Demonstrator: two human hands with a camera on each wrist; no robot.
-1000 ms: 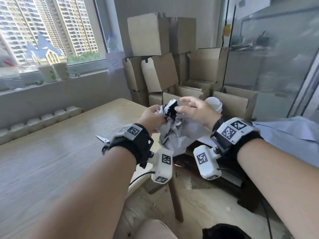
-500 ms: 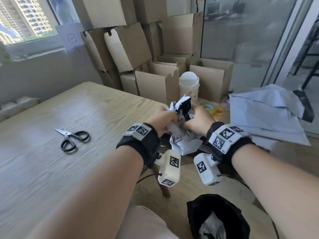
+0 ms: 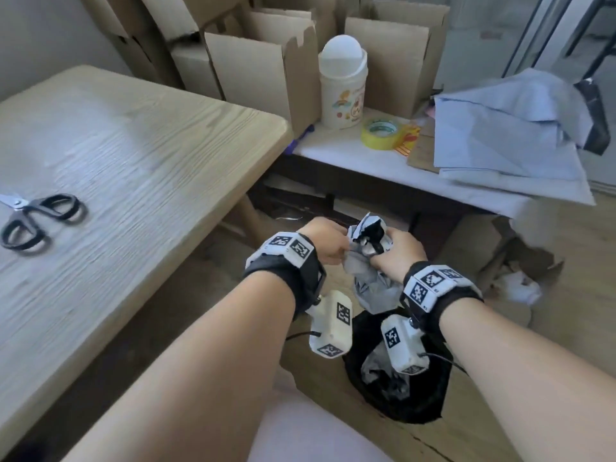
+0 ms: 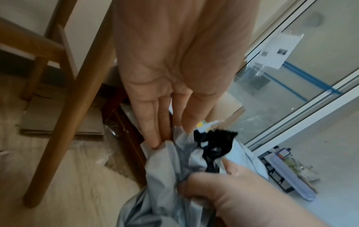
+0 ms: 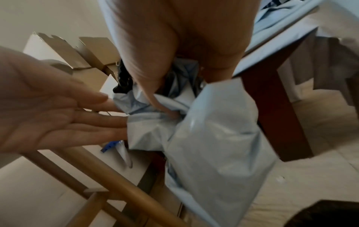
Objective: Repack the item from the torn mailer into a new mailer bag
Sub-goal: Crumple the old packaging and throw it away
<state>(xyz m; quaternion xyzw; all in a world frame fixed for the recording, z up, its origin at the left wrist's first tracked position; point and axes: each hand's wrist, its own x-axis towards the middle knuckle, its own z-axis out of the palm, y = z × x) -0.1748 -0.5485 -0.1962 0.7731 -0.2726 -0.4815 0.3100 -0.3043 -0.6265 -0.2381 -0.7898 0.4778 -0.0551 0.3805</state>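
- The wooden table [image 3: 133,155] fills the left side.
- A low side table [image 3: 350,155] with a white top sits far and to the right of it.
- Brown cardboard boxes [image 3: 260,71] stand at the far side, behind both tables.
- A pile of light blue mailer bags [image 3: 506,135] lies on the right part of the low side table.
- A black bin bag [image 3: 416,395] sits open on the floor, near and right, just under the two wrists. Some grey crumpled stuff lies inside it.
- The torn mailer [image 3: 370,285] is a crumpled grey-blue bag held up in the air above the black bin bag, in the middle of the scene. Something black pokes out of its top.
- The left hand [image 3: 325,241] touches the left side of the torn mailer. Its fingers [image 4: 149,124] are straight and pushed into the folds.
- The right hand [image 3: 396,251] grips the right side of the torn mailer, with fingers curled round the plastic.
- A little white bin [image 3: 343,85] with a round lid stands on the low side table, by the boxes.
- Black scissors [image 3: 36,218] lie on the wooden table, far to the left.
- A yellow tape roll [image 3: 381,133] lies just right of the little white bin.
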